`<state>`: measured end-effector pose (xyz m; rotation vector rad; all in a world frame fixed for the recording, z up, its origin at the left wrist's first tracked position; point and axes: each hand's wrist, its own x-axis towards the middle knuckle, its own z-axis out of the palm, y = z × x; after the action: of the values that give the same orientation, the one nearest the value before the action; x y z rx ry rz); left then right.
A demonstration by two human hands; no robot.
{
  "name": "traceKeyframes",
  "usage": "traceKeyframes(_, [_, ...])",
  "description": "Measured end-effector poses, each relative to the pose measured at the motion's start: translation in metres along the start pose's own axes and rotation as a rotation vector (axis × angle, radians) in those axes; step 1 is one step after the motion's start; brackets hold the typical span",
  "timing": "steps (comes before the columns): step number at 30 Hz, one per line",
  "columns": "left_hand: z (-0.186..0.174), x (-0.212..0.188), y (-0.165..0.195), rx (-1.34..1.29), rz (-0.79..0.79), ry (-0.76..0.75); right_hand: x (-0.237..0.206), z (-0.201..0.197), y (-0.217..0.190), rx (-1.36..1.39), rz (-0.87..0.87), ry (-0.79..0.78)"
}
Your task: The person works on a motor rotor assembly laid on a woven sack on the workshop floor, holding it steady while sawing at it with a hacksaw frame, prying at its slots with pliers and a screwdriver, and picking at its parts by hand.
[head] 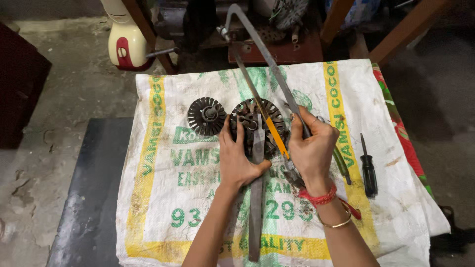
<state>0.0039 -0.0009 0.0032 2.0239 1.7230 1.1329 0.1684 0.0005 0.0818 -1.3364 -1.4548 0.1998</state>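
**Two hands steady a slotted metal core under a hacksaw**

The left hand point(236, 159) presses flat on the round, dark, slotted metal motor core point(258, 129), fingers spread along its 9 o'clock rim and thumb toward a long flat grey steel file point(256, 198) that runs under the core toward 6 o'clock; the grip looks meant to keep the core from turning. The right hand point(311, 151) is clenched around the grey steel frame of a hacksaw point(262, 54), whose orange-marked blade point(273, 134) lies across the core's 3 o'clock side. The frame arches away toward 12 o'clock.

Just beside the core at 9 o'clock lies a smaller black finned metal disc point(206, 116), apart from the hand. Everything rests on a white woven plastic sack with green and yellow print point(173, 198) (soiled and creased). A black-handled screwdriver point(368, 168) lies well apart at 3 o'clock, near the sack's edge. Open sack remains at 7 o'clock, while the far edge at 12 o'clock is crowded by a dark red metal stand point(277, 49).
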Motion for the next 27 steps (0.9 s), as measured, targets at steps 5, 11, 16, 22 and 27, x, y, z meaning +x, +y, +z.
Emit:
traceKeyframes(5, [-0.001,0.001,0.001,-0.037,-0.001,0.01,-0.01,-0.009,-0.009,-0.199,-0.072,-0.095])
traceKeyframes(11, [0.001,0.002,-0.002,-0.043,-0.01,0.008,-0.036,-0.036,-0.011,-0.21,-0.068,-0.088])
traceKeyframes(16, [0.001,0.0,-0.005,-0.039,0.0,0.025,-0.077,-0.068,-0.013,-0.178,-0.001,-0.029])
traceKeyframes(22, [0.001,0.0,-0.003,-0.015,-0.017,0.005,-0.118,-0.1,-0.013,-0.087,0.435,0.066])
traceKeyframes(27, [0.001,0.001,-0.002,-0.001,-0.027,-0.014,-0.122,-0.114,-0.003,-0.114,0.208,0.057])
